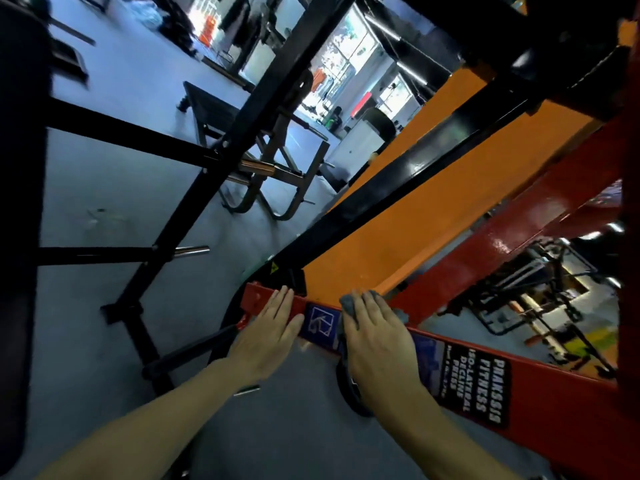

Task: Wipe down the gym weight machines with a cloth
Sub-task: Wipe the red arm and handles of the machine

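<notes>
A red frame beam [554, 393] of a weight machine runs from the lower right toward the middle, with a blue sticker [320, 322] and a black label. My right hand [374, 337] lies flat on the beam and presses a grey cloth [348, 304] against it; the cloth shows past the fingertips and at both sides of the hand. My left hand [270, 332] rests flat on the beam's left end, fingers straight, just left of the blue sticker.
An orange panel [398, 223] and a black bar [398, 181] rise diagonally behind the beam. A black plate rack [194, 206] with chrome pegs stands on the grey floor at left. A bench frame [277, 168] sits farther back. More machines fill the right side.
</notes>
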Demonstrator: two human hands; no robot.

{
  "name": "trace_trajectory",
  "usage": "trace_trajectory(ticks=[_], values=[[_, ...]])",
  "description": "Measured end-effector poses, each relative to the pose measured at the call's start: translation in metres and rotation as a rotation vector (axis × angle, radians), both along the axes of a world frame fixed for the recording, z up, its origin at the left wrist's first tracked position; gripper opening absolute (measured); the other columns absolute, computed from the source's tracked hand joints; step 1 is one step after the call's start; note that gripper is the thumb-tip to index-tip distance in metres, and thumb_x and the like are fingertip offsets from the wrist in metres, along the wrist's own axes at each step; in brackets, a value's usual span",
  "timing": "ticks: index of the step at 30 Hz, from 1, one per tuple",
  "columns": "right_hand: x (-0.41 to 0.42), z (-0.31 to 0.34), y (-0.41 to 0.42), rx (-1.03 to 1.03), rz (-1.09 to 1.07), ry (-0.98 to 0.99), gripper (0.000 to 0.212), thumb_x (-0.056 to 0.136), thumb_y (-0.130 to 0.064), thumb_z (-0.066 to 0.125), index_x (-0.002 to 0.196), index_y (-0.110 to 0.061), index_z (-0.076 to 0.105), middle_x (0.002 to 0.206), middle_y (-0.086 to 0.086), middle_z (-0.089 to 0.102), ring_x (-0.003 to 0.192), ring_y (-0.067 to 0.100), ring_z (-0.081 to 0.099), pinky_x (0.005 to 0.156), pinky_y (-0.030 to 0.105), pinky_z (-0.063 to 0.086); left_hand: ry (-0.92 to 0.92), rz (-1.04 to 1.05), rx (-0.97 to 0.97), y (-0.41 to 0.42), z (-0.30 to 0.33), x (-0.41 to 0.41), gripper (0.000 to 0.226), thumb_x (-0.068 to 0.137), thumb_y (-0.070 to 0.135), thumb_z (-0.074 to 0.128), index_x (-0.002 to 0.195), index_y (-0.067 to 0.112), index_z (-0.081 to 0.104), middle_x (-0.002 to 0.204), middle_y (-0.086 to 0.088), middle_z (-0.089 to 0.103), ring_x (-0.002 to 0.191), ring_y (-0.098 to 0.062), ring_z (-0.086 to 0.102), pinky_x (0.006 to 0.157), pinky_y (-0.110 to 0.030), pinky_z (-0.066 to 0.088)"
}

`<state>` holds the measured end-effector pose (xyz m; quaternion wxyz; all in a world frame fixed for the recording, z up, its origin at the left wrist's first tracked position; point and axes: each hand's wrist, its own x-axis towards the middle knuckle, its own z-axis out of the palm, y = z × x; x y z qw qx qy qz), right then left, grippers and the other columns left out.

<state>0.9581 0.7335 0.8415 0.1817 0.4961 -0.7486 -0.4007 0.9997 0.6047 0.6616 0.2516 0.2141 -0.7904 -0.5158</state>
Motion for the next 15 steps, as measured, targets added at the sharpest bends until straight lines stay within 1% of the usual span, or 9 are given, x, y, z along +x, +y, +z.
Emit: trace_trajectory(ticks=[2, 5, 7, 8, 9, 10, 11, 13, 15], values=[[-0.004, -0.01, -0.009, 0.022, 0.043, -0.128, 0.059, 0.109, -0.033, 0.033, 0.16, -0.009, 0.017, 0.168, 0.017, 0.002, 0.156, 0.03, 0.001, 0.127, 0.044, 0.0, -0.024, 0.057, 0.076, -0.007, 0.006, 0.019, 0.068, 0.106, 0.053, 0.023, 0.163, 0.021, 0.004, 0.167, 0.012, -0.002, 0.156, -0.007, -0.002, 0.125, -0.029, 0.005], [-0.008, -0.031, -0.03, -0.007, -0.005, -0.453, 0.046, 0.105, -0.024, 0.044, 0.149, -0.012, 0.041, 0.161, 0.01, 0.032, 0.153, 0.028, 0.017, 0.125, 0.043, 0.005, 0.015, 0.16, 0.312, -0.017, 0.015, 0.055, 0.075, 0.101, 0.062, 0.023, 0.162, 0.019, 0.016, 0.168, 0.008, 0.012, 0.155, -0.01, 0.011, 0.124, -0.029, 0.007], [0.005, -0.048, -0.048, -0.228, -0.158, -0.93, 0.033, 0.108, -0.024, 0.038, 0.135, -0.014, 0.054, 0.138, 0.009, 0.055, 0.139, 0.03, 0.043, 0.111, 0.043, 0.032, 0.137, 0.239, 0.555, -0.022, 0.024, 0.079, 0.087, 0.095, 0.074, 0.033, 0.157, 0.013, 0.036, 0.162, -0.001, 0.035, 0.149, -0.019, 0.033, 0.126, -0.037, 0.019], [0.024, -0.053, -0.057, -0.366, -0.262, -1.259, 0.031, 0.11, -0.025, 0.035, 0.126, -0.012, 0.059, 0.118, 0.01, 0.065, 0.116, 0.028, 0.062, 0.09, 0.034, 0.044, 0.192, 0.304, 0.667, -0.024, 0.027, 0.095, 0.091, 0.09, 0.079, 0.036, 0.152, 0.014, 0.044, 0.155, 0.0, 0.044, 0.142, -0.019, 0.043, 0.123, -0.041, 0.027], [0.044, -0.053, -0.064, -0.506, -0.374, -1.561, 0.032, 0.111, -0.025, 0.035, 0.119, -0.01, 0.062, 0.098, 0.009, 0.069, 0.089, 0.022, 0.07, 0.072, 0.027, 0.047, 0.238, 0.365, 0.753, -0.025, 0.03, 0.11, 0.084, 0.091, 0.077, 0.037, 0.148, 0.016, 0.05, 0.148, 0.002, 0.05, 0.133, -0.018, 0.051, 0.118, -0.041, 0.035], [0.062, -0.056, -0.07, -0.62, -0.494, -1.825, 0.034, 0.111, -0.025, 0.036, 0.115, -0.007, 0.064, 0.088, 0.008, 0.072, 0.074, 0.018, 0.071, 0.063, 0.025, 0.05, 0.27, 0.421, 0.832, -0.025, 0.034, 0.126, 0.071, 0.097, 0.068, 0.037, 0.143, 0.017, 0.053, 0.14, 0.003, 0.054, 0.123, -0.018, 0.056, 0.11, -0.04, 0.043], [0.081, -0.058, -0.075, -0.664, -0.61, -2.047, 0.036, 0.11, -0.026, 0.038, 0.117, -0.006, 0.066, 0.092, 0.009, 0.075, 0.078, 0.019, 0.072, 0.066, 0.029, 0.056, 0.29, 0.456, 0.908, -0.024, 0.038, 0.143, 0.058, 0.102, 0.061, 0.038, 0.134, 0.018, 0.058, 0.134, -0.001, 0.06, 0.116, -0.021, 0.061, 0.102, -0.039, 0.049], [0.117, -0.06, -0.084, -0.647, -0.749, -2.319, 0.043, 0.108, -0.035, 0.041, 0.126, -0.005, 0.065, 0.115, 0.016, 0.073, 0.106, 0.031, 0.07, 0.082, 0.04, 0.058, 0.347, 0.504, 1.007, -0.021, 0.042, 0.174, 0.067, 0.095, 0.067, 0.05, 0.128, 0.011, 0.065, 0.129, -0.011, 0.068, 0.115, -0.031, 0.065, 0.095, -0.042, 0.054], [0.153, -0.063, -0.088, -0.564, -0.792, -2.495, 0.047, 0.107, -0.037, 0.042, 0.127, -0.002, 0.065, 0.125, 0.019, 0.069, 0.115, 0.035, 0.065, 0.086, 0.044, 0.057, 0.401, 0.612, 0.997, -0.01, 0.043, 0.213, 0.079, 0.076, 0.076, 0.067, 0.122, 0.012, 0.069, 0.12, -0.013, 0.073, 0.111, -0.032, 0.068, 0.097, -0.049, 0.056]])
